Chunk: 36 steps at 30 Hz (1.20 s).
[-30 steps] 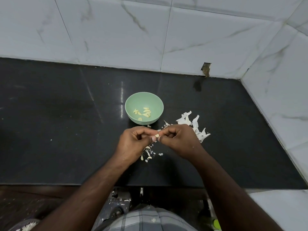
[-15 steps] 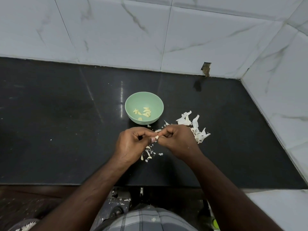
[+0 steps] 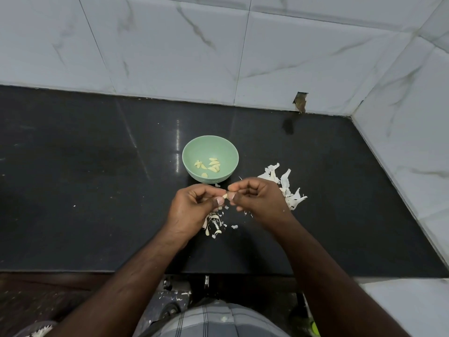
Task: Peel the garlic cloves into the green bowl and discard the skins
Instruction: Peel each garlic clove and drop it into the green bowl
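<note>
Marble-veined white tiles back a dark, glossy counter (image 3: 73, 190) that runs into a tiled corner on the right. Going from the left, that stretch of counter shows only faint specks. Next comes the left hand (image 3: 192, 210), held just above the counter, its thumb and curled fingers pinching one end of a small pale clove (image 3: 225, 196). Beyond it stands the green bowl (image 3: 194, 152), upright, with several peeled cloves (image 3: 210, 165) lying loose in its bottom. Under the hands lies a small heap of skin scraps (image 3: 213, 224). The right hand (image 3: 261, 199) meets the left at the clove, its fingertips closed together on the other end, seemingly working the skin; whether any skin is lifted I cannot tell, the clove being mostly hidden. Furthest right a larger pile of white papery skins (image 3: 289, 190) lies spread on the counter, partly behind that hand.

By my judgement the clove is light, firm and small, likely to slip once bare, so a pinch at both tips suits it. Its skin is thin, dry and tears easily; best caught at the pointed end with a nail. Such skins are nearly weightless and will scatter with any draught, so sweeping them together should beat picking them up singly.
</note>
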{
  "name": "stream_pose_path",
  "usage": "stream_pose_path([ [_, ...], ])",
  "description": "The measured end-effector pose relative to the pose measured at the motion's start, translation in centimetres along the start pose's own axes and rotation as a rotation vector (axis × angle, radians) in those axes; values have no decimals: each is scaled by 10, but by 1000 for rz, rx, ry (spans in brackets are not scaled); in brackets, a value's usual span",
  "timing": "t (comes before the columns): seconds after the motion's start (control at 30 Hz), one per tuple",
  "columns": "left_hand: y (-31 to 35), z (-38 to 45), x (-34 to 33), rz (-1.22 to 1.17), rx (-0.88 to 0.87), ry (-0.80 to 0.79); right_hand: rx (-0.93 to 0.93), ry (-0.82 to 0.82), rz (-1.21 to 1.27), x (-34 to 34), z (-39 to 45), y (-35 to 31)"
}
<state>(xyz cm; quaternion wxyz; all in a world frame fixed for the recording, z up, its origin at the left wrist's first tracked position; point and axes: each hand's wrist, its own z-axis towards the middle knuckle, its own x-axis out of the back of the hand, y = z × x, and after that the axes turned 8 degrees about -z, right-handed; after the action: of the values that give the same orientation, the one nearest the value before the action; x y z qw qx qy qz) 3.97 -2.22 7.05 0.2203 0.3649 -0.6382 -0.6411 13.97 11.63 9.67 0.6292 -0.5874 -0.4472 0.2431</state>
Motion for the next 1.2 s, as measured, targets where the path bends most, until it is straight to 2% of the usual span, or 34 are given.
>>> stream_pose_path([
  [0.1,-2,1,-1,-73,34,35,-7,-12,13,-2,1,1],
  [0.3,-5,4,-1,-145,50,66,-33,69,-71,-8,3,6],
  [0.5,-3,5,-2,-210,103,65,-49,127,-390,11,5,28],
  [0.6,-3,4,-3,-176,124,52,37,125,-595,21,5,25],
  [0.67,-4,4,-4,-145,134,38,119,112,-522,20,2,18],
  [0.77,-4,5,-5,-121,135,22,122,43,-398,9,0,8],
  [0.93,-1,4,-5,-160,130,22,161,119,-311,-1,0,11],
  [1.2,0,4,-1,-85,68,29,128,78,-197,-2,-1,9],
])
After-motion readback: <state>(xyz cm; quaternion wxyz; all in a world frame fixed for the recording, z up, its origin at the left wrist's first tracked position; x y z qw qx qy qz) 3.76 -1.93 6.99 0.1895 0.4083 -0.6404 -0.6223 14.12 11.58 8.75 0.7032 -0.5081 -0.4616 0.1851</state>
